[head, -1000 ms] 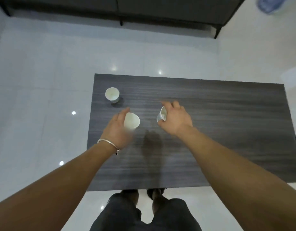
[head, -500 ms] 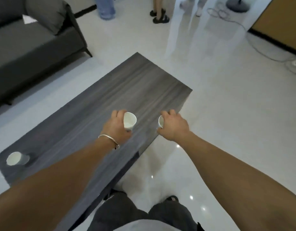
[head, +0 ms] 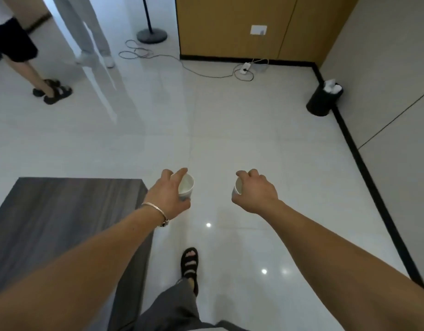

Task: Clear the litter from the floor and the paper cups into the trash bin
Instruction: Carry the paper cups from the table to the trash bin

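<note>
Person has turned away from the table [head: 51, 223] since half a second ago. Both cups are now over open floor, and the trash bin [head: 324, 101] has come into view. Left hand [head: 169, 199] has fingers and thumb curled round the first paper cup [head: 186, 186], mouth tilted up. Right hand [head: 256, 194] grips the second paper cup [head: 237, 188], mostly hidden behind the fingers. Both cups are well short of the bin, which already has white stuff poking above its rim.

Step looks like the carry leg. Next, I'd guess: walk up to the bin, get each cup over the rim, release. Bin looks fullish, so cups could roll off. The third cup seen on the table earlier is out of view.
</note>
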`<state>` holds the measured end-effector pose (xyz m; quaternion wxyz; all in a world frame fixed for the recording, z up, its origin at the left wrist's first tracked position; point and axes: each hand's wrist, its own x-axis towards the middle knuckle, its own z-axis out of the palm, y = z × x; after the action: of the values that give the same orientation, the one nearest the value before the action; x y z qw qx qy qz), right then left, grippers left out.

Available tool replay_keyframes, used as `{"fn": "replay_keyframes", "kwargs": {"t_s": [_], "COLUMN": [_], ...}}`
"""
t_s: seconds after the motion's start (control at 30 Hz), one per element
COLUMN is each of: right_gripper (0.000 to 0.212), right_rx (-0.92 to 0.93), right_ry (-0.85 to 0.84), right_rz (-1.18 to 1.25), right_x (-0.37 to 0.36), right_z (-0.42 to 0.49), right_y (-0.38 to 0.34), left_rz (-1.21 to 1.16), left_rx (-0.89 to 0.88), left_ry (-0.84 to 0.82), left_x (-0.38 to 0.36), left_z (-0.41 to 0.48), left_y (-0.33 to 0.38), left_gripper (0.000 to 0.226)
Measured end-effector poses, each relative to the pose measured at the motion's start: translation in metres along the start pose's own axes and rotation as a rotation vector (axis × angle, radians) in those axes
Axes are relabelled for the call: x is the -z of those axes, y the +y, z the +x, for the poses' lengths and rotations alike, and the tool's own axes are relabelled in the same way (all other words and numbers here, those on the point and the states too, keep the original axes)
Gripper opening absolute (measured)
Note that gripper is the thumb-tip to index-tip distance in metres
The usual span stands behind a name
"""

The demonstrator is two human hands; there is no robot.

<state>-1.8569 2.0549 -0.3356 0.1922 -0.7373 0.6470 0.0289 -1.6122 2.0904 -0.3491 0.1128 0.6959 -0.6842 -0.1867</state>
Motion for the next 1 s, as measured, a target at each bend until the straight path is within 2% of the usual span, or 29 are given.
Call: {"fn": "replay_keyframes", "kwargs": {"t_s": [0.27, 0.5, 0.83, 1.0], "right_gripper": [0.068, 0.067, 0.073, 0.072], "right_rx": [-0.271, -0.392, -0.391, -0.400], "right_ry": [0.120, 0.153, 0.163, 0.159], "right_rz": [0.046, 0.082, 0.115, 0.108], "right_x": [0.081, 0.128, 0.224, 0.257], "right_z": [0.102, 0.185, 0.305, 0.368], "right_y": [0.074, 0.164, 0.320, 0.387], "left_rz": [0.026, 0.099, 0.121, 0.099], "left_rx": [-0.297, -0.479, -0.476, -0.458], "left_ry": [-0.052, -0.106, -0.083, -0.145], "left_x": [0.013, -0.012, -0.045, -0.078], "left_z": [0.190, 0.336, 0.505, 0.579], "left_y": [0.090, 0.202, 0.346, 0.400], "left_gripper": [0.081, 0.077, 0.076, 0.077]}}
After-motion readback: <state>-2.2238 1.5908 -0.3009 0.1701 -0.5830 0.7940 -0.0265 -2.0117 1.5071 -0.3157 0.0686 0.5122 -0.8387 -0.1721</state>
